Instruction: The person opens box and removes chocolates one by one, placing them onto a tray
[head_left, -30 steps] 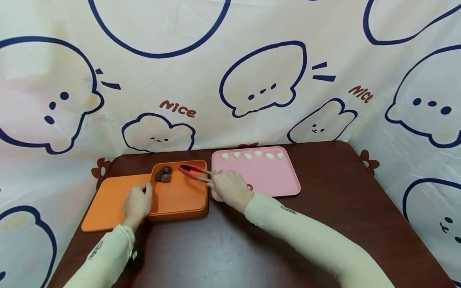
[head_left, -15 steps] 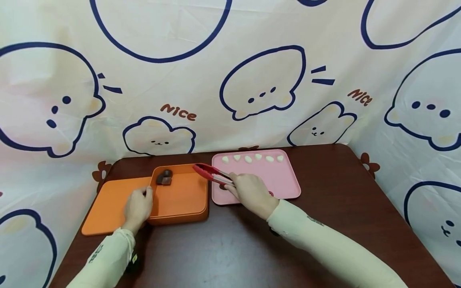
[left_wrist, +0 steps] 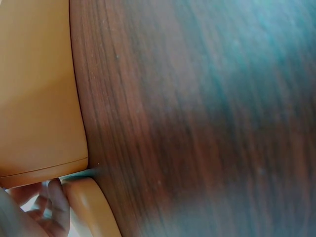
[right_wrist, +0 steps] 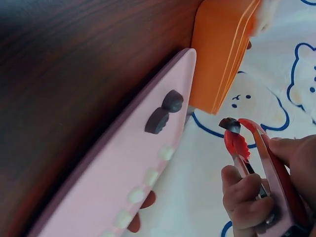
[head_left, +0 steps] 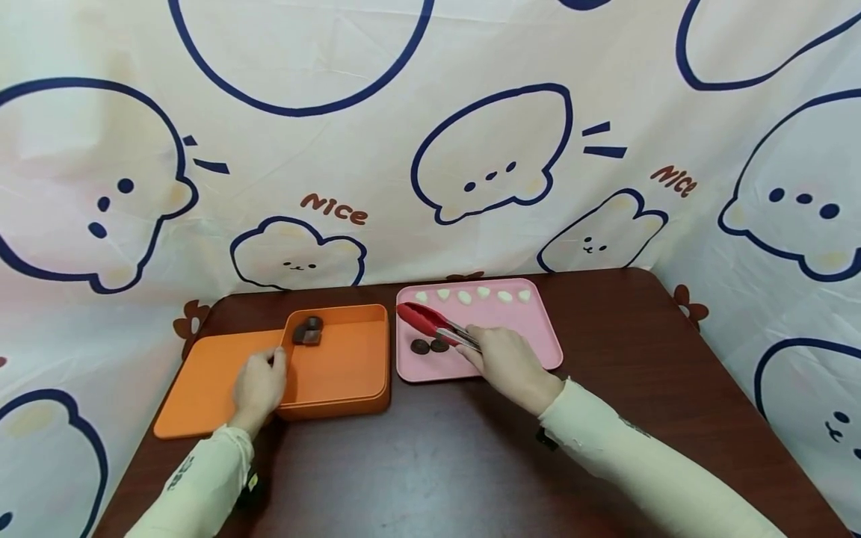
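My left hand [head_left: 258, 382] grips the left wall of the orange box [head_left: 339, 366], its fingers [left_wrist: 49, 203] tucked between the box [left_wrist: 39, 89] and the orange lid [head_left: 202, 381]. A few dark chocolate pieces [head_left: 307, 331] lie in the box's far left corner. My right hand [head_left: 509, 362] holds red tongs [head_left: 430, 321] over the pink tray [head_left: 531, 336]. In the right wrist view the tongs [right_wrist: 243, 144] pinch a small dark piece [right_wrist: 229, 124] at their tips. Two dark pieces [head_left: 429, 346] lie on the tray's left side. A row of white pieces [head_left: 471, 294] lines its far edge.
Everything sits on a dark wooden table [head_left: 639, 359]. A cartoon-print cloth [head_left: 430, 149] hangs close behind the table and drapes round both sides. The lid [left_wrist: 94, 210] lies flat against the box's left side. Bare wood runs in front of the box and right of the tray.
My right hand has carried the tongs rightward, from above the orange box to above the pink tray's left side. The two dark pieces on the tray now show. My left hand has stayed put.
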Demonstrator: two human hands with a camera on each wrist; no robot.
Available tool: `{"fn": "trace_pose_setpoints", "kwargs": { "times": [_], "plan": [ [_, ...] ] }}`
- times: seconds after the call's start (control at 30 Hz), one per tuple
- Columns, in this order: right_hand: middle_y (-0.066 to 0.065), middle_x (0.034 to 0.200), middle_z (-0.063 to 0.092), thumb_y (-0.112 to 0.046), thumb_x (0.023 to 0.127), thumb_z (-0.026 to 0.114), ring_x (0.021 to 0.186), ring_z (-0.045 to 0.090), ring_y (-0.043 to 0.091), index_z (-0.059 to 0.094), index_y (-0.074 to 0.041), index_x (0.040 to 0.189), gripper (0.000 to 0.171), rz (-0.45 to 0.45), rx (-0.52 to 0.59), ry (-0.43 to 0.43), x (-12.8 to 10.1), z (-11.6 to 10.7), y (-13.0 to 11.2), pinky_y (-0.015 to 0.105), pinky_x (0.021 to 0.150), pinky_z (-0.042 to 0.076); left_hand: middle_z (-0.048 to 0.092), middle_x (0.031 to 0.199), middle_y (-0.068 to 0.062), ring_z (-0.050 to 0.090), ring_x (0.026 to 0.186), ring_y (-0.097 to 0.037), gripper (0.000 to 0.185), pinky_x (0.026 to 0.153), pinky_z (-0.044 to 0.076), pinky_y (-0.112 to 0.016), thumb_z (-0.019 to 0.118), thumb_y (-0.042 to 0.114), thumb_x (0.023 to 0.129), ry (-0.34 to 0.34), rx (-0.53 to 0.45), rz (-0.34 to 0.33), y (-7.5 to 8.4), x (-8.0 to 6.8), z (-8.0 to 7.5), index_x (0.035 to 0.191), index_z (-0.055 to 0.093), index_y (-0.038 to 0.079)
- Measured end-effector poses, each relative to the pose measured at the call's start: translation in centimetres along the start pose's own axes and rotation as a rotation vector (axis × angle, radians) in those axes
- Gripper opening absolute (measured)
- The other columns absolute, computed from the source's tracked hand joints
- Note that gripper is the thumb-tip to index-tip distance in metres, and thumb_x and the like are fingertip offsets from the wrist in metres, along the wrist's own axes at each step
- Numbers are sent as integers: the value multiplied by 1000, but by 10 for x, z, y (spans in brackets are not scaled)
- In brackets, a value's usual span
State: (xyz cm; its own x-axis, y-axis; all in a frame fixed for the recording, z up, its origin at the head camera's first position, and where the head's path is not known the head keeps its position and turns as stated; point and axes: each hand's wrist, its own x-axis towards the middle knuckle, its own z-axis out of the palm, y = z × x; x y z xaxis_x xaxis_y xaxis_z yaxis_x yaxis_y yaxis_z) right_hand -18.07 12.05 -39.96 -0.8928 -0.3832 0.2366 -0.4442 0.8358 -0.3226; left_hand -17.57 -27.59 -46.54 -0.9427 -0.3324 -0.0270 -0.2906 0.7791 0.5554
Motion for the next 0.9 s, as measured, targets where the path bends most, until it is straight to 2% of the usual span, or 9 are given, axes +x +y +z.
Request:
{"fn": "trace_pose_setpoints", "kwargs": {
  "times": [0.13, 0.2, 0.47, 0.7, 0.9],
  "plan": [
    [-4, 62, 48, -33, 98, 67, 58, 47, 14, 63, -15, 87, 21, 54, 51, -35, -3, -2, 9, 28, 56, 39, 53, 63, -6, 51, 60, -24, 53, 53, 35, -33, 30, 40, 108, 0, -6, 1, 0, 0, 0, 87, 66, 7],
    [-4, 62, 47, -33, 98, 68, 58, 46, 14, 64, -14, 88, 21, 73, 68, -45, -5, -3, 14, 27, 55, 37, 52, 62, -5, 50, 59, -24, 53, 53, 35, -33, 30, 40, 108, -1, -8, 1, 0, 0, -1, 85, 65, 7],
    [-5, 58, 43, -33, 97, 68, 53, 41, 10, 65, -16, 84, 22, 143, 142, -77, -15, -7, 35, 24, 50, 35, 50, 60, -5, 49, 56, -24, 53, 51, 35, -33, 30, 40, 108, -1, -20, 0, 1, 0, -2, 84, 64, 7],
    [-6, 59, 41, -30, 98, 67, 55, 41, 11, 63, -17, 76, 26, 171, 175, -82, -28, -9, 53, 26, 50, 36, 53, 63, -6, 51, 58, -24, 53, 52, 35, -33, 30, 41, 108, 6, -15, 0, 0, 2, -1, 96, 69, 8],
    [-7, 59, 41, -28, 98, 67, 54, 40, 10, 69, -13, 81, 23, 188, 206, -114, -37, -7, 65, 25, 49, 35, 53, 63, -5, 51, 59, -24, 54, 51, 34, -33, 29, 42, 107, 4, -17, -6, -1, 2, 0, 90, 67, 8]
  ]
}}
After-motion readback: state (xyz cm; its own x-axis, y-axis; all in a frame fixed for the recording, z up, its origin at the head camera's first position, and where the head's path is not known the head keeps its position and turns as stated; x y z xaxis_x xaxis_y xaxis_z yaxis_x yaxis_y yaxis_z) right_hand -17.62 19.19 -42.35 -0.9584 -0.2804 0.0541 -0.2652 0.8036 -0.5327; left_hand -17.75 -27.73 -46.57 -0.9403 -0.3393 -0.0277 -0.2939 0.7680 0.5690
